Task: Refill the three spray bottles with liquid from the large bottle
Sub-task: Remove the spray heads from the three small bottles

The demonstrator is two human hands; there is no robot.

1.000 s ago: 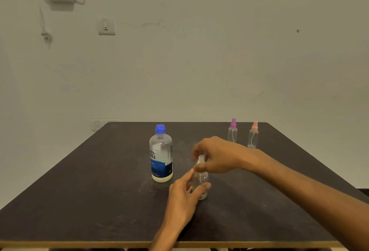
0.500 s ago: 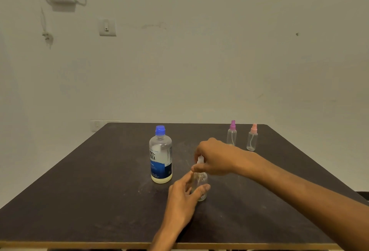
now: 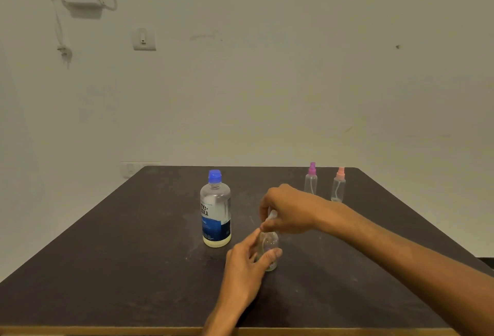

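Two hands work one small spray bottle (image 3: 270,244) on the worktop (image 3: 133,255): left hand (image 3: 246,263) fingers grip its body, right hand (image 3: 287,208) fingers pinch its white cap

Only one readable text: "re." above "nu" in dark letters, on the white upper part of the label of the large bottle (image 3: 215,210) (letters cut off at the left where the label wraps round). A line of tiny print above those letters and more on the blue lower band, too small to read. No legible marks on the spray bottles, the table or the wall.
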